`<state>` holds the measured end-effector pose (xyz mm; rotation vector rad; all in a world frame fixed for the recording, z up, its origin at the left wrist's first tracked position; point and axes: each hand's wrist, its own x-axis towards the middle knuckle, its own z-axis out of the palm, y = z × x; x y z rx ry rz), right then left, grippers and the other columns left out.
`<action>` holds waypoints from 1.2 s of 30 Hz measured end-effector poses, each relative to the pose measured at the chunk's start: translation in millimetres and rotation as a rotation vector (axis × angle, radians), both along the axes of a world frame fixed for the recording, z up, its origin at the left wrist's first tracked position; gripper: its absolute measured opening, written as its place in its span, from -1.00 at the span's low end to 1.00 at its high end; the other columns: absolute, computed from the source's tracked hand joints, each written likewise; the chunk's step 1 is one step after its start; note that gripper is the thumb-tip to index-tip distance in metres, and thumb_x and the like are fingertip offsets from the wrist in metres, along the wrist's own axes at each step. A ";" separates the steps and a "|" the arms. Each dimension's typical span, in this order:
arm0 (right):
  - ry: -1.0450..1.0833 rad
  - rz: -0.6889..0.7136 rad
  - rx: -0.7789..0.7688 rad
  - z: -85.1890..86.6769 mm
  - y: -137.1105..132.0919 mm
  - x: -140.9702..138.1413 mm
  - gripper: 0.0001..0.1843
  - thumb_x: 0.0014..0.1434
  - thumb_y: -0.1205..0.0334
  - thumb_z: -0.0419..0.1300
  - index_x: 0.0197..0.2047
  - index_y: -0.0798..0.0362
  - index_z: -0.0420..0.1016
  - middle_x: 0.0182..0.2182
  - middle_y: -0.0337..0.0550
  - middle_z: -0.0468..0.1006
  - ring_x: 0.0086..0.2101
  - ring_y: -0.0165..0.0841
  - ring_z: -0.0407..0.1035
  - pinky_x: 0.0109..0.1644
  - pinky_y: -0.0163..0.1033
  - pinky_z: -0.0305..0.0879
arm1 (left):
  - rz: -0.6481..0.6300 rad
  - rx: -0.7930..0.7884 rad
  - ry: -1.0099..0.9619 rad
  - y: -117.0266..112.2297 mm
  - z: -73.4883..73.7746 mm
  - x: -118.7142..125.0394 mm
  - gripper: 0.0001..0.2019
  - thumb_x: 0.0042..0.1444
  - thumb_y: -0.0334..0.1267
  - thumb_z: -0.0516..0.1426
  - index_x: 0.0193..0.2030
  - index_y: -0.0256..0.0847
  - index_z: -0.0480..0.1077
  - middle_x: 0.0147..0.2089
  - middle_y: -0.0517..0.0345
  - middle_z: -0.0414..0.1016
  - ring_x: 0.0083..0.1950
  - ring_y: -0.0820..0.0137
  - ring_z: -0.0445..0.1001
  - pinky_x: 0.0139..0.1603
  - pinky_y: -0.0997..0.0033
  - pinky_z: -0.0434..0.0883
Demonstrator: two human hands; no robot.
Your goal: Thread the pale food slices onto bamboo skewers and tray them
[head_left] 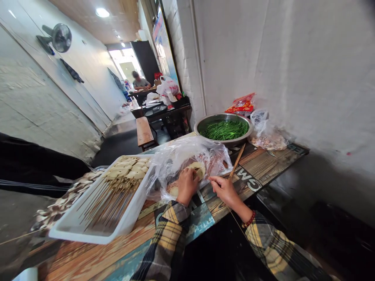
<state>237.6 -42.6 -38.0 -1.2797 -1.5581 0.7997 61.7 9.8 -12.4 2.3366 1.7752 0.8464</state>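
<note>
My left hand is closed on pale, thin round slices at the mouth of a clear plastic bag. Just to its right, my right hand pinches a thin wooden skewer, whose shaft runs back below the palm; its tip is too small to make out. A bundle of bare skewers lies on the table beyond my right hand. On the left, a white plastic tray holds rows of skewered pale slices, their sticks pointing towards me.
A steel bowl of green chives or similar stalks stands at the back of the wooden table. Plastic bags lie beside it against the wall. Brown-and-white pieces are left of the tray. A person sits far back.
</note>
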 end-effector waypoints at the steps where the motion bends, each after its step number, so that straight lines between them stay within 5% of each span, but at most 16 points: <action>1: 0.001 -0.003 0.004 0.6 0.0 0.0 -0.64 0.25 0.16 0.04 -0.07 0.14 0.58 -0.61 -0.25 0.47 -0.66 -0.46 0.25 -0.58 -0.40 0.16 | -0.010 -0.003 -0.056 1.1 -0.7 0.0 -0.95 0.00 -0.40 0.12 -0.35 -0.22 0.38 -0.32 0.12 0.42 -0.25 0.34 0.37 -0.20 0.36 0.27; 10: 0.015 -0.001 -0.004 1.1 0.2 0.1 -0.65 0.24 0.18 0.04 -0.08 0.14 0.58 -0.60 -0.25 0.46 -0.66 -0.47 0.25 -0.58 -0.39 0.15 | -0.074 -0.151 -0.573 8.2 3.8 -27.5 -0.84 0.04 -0.26 0.13 -0.25 -0.26 0.46 -0.36 0.13 0.48 -0.36 0.40 0.39 -0.30 0.42 0.31; 17: 0.005 0.007 -0.010 -0.4 -1.6 1.0 -0.61 0.25 0.12 0.04 -0.06 0.15 0.57 -0.61 -0.25 0.46 -0.66 -0.46 0.26 -0.57 -0.38 0.16 | 0.007 -0.038 -0.241 -2.4 -4.4 -47.7 -0.78 0.12 -0.33 0.08 -0.18 -0.19 0.54 -0.28 0.08 0.46 -0.26 0.36 0.42 -0.17 0.34 0.35; 27: -0.023 -0.013 -0.019 -4.7 -1.0 2.3 -0.62 0.24 0.12 0.05 -0.06 0.13 0.57 -0.59 -0.25 0.48 -0.67 -0.46 0.27 -0.56 -0.37 0.19 | -0.099 0.000 0.000 -10.5 -0.4 -55.9 -0.68 -0.02 -0.27 0.26 -0.07 -0.13 0.52 -0.07 0.00 0.43 -0.03 0.21 0.37 0.04 0.17 0.33; 31: -0.011 -0.026 -0.042 -8.6 -0.3 2.7 -0.62 0.23 0.11 0.05 -0.06 0.11 0.57 -0.59 -0.24 0.47 -0.67 -0.47 0.25 -0.60 -0.39 0.17 | -0.105 0.012 -0.048 -11.0 1.0 -55.6 -0.84 0.14 -0.27 0.14 -0.22 -0.13 0.56 -0.15 0.03 0.47 -0.10 0.27 0.40 -0.03 0.24 0.34; 36: -0.025 -0.027 -0.049 -4.2 -2.6 2.0 -0.61 0.24 0.11 0.05 -0.06 0.13 0.57 -0.59 -0.26 0.45 -0.66 -0.47 0.26 -0.59 -0.39 0.18 | -0.128 0.038 -0.073 -14.5 7.6 -50.4 -0.76 0.20 -0.30 0.04 -0.41 -0.18 0.49 -0.25 0.02 0.49 -0.15 0.28 0.40 -0.05 0.26 0.30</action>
